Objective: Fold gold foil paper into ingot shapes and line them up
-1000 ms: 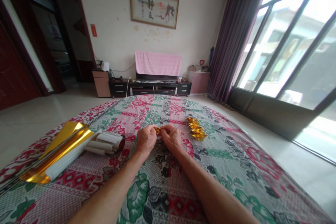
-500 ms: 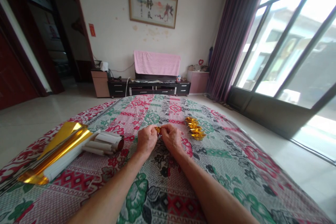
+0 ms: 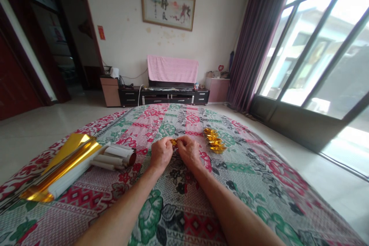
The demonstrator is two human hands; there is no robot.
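Both hands meet over the middle of the patterned cloth (image 3: 161, 123). Between their fingertips is a small piece of folded gold foil paper (image 3: 174, 143), mostly covered by the fingers. My left hand (image 3: 162, 153) pinches its left side, and my right hand (image 3: 188, 150) grips the right side. To the right of my right hand, several folded gold paper pieces (image 3: 215, 142) lie in a short row, shiny and pointed at the ends.
On the left of the cloth lie rolled gold foil sheets (image 3: 77, 163) and a bundle of whitish paper rolls (image 3: 115, 157). Beyond the cloth stand a low black cabinet (image 3: 170, 98) and a screen under a pink towel (image 3: 173, 68). A glass door (image 3: 305, 54) is at the right.
Hardly anything differs; both hands keep their place, with only a slight shift of the gold paper between the fingertips.
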